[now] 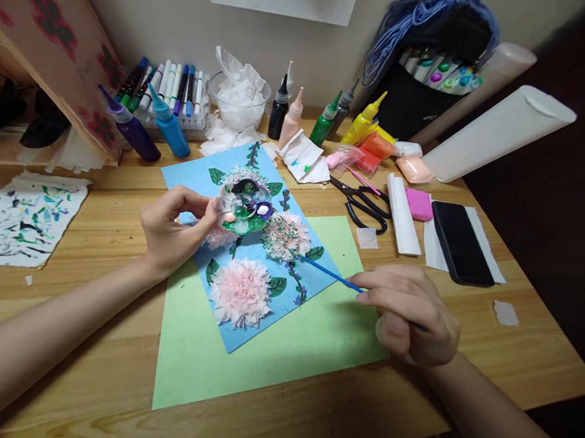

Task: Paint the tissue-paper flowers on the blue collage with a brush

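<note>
My left hand [179,228] pinches the edge of a small round paint palette [243,209], its wells smeared green, white, purple and peach. The palette is held over the blue paper [249,336] and hides part of it. In my right hand [411,311] is a thin blue paintbrush [333,274], its tip at the lower edge of a pink tissue flower speckled with green [287,237]. A paler pink tissue flower [241,292] sits lower on the sheet, with painted leaves and stems around it. Under the blue paper lies a light green sheet [186,372].
Paint bottles [324,120] stand along the back, near a bowl of tissue scraps [238,98] and markers [171,87]. To the right lie black scissors [361,200], a phone [464,244] and a white tube [498,137]. A paint-smeared cloth [27,217] lies left.
</note>
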### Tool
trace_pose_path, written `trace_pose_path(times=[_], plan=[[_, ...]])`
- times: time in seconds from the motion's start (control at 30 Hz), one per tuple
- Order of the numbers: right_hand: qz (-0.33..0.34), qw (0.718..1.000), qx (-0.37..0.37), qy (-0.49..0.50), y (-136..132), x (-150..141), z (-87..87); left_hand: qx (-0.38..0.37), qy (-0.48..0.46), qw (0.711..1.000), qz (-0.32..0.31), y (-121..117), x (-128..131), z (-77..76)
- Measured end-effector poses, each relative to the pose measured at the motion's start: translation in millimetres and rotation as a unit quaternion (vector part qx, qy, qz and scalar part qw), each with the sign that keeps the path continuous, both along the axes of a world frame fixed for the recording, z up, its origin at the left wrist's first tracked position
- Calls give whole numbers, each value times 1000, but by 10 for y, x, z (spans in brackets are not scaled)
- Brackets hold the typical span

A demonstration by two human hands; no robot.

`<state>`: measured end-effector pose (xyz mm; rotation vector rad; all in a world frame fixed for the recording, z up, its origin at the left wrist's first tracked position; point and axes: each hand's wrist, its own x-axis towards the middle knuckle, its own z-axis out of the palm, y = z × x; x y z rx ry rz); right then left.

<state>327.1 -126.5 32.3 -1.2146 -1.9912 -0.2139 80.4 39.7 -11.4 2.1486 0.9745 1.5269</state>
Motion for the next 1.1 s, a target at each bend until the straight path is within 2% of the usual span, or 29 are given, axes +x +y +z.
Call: trace_pose_path(times=[0.1,0.27,0.83,1.03,1.1], plan=[[27,999,28,18,17,-8,17,12,-5,1000,2,6,5,4],[51,998,24,7,48,-1,11,-5,1,1000,2,-6,-2,12],[41,998,16,54,7,73,-88,-11,-5,1000,5,-24,9,24],[10,995,12,94,-49,127,-125,-21,-9,1000,0,-18,2,3],[24,994,5,103,-23,108,-145,-23,-10,1000,-4,-17,-2,-4]])
